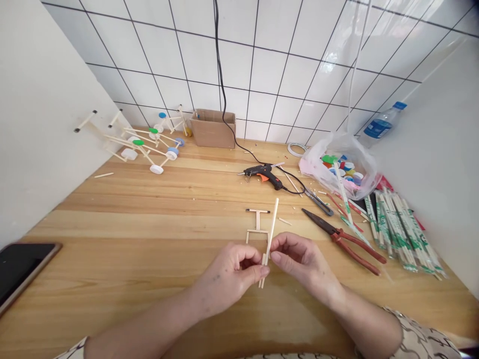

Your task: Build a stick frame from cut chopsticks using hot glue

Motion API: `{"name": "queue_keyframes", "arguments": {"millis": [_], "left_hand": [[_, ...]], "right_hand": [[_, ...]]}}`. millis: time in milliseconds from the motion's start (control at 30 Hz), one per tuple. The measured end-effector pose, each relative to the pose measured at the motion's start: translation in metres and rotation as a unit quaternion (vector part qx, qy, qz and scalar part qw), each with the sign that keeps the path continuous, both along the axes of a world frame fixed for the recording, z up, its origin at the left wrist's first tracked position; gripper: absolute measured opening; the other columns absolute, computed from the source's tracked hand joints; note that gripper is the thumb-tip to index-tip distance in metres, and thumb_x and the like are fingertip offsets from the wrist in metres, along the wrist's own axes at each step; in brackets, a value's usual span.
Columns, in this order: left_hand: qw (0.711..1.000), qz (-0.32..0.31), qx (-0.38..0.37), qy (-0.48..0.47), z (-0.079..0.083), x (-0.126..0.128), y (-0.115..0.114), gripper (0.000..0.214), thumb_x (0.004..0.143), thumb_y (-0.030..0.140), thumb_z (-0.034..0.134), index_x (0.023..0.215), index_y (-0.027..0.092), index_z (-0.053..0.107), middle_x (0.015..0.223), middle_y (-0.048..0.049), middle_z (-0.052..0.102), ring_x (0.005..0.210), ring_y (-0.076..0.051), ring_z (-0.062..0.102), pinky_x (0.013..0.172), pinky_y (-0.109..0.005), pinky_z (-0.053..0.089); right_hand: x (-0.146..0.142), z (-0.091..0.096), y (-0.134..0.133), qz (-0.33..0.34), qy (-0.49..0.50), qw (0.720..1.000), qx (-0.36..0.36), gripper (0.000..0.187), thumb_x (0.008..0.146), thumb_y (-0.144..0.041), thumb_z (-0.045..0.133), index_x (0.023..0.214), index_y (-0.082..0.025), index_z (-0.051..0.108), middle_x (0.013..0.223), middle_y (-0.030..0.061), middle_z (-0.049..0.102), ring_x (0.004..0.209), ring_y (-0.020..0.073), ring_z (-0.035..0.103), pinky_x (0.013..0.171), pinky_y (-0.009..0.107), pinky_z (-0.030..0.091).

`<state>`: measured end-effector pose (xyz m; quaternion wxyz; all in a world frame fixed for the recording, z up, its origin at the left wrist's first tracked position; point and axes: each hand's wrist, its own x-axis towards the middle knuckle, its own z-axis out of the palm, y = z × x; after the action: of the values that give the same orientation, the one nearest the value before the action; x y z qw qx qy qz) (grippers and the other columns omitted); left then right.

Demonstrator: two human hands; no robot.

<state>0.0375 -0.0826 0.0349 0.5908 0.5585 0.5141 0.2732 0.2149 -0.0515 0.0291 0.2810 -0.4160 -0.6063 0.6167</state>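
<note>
- Wooden stick frame [257, 222] sits on the table [123, 219] just beyond my hands, its crosspieces joined, no wheels on it yet.
- My left hand [228, 276] and right hand [303, 262] are close together, pinching a long stick [272, 229] upright beside the frame.
- Wheeled stick models [142, 144] with bottle-cap wheels [156, 169] look finished at the far left; a hot glue gun [264, 175] lies nearby.

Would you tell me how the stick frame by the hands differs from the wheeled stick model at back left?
The stick frame has no wheels, whereas the wheeled stick model carries coloured bottle-cap wheels. The stick frame is smaller, with far fewer sticks than the wheeled stick model. Both are built from pale wooden sticks.
</note>
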Motion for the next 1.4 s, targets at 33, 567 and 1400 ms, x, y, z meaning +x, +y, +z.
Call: {"name": "queue_keyframes", "arguments": {"millis": [33, 567, 1400], "left_hand": [[1.000, -0.007, -0.006, 0.012, 0.000, 0.000, 0.000, 0.025, 0.075, 0.034, 0.054, 0.057, 0.018, 0.050, 0.057, 0.0031, 0.048, 0.060, -0.013, 0.044, 0.057, -0.024, 0.033], [0.993, -0.095, -0.009, 0.066, -0.002, -0.003, -0.001, 0.022, 0.076, 0.025, 0.054, 0.056, 0.016, 0.056, 0.053, 0.0038, 0.048, 0.055, -0.012, 0.045, 0.052, -0.022, 0.031], [0.810, 0.004, 0.232, 0.539, -0.014, -0.054, 0.043, 0.028, 0.087, 0.024, 0.041, 0.069, 0.017, 0.061, 0.077, -0.0114, 0.065, 0.076, -0.027, 0.061, 0.065, -0.034, 0.042]], "right_hand": [[0.001, 0.000, 0.001, 0.007, 0.003, 1.000, -0.006, 0.024, 0.080, -0.040, 0.063, 0.083, -0.016, 0.060, 0.073, 0.0006, 0.057, 0.067, 0.0119, 0.051, 0.064, 0.025, 0.042], [0.002, 0.007, 0.005, 0.111, -0.104, 0.988, -0.016, 0.008, 0.073, -0.022, 0.062, 0.073, -0.015, 0.062, 0.060, -0.0031, 0.053, 0.055, 0.0084, 0.044, 0.053, 0.021, 0.037], [0.008, -0.003, 0.016, 0.039, -0.021, 0.998, -0.052, 0.029, 0.071, -0.042, 0.068, 0.076, -0.015, 0.058, 0.062, -0.0038, 0.049, 0.055, 0.0078, 0.038, 0.050, 0.021, 0.029]]}}
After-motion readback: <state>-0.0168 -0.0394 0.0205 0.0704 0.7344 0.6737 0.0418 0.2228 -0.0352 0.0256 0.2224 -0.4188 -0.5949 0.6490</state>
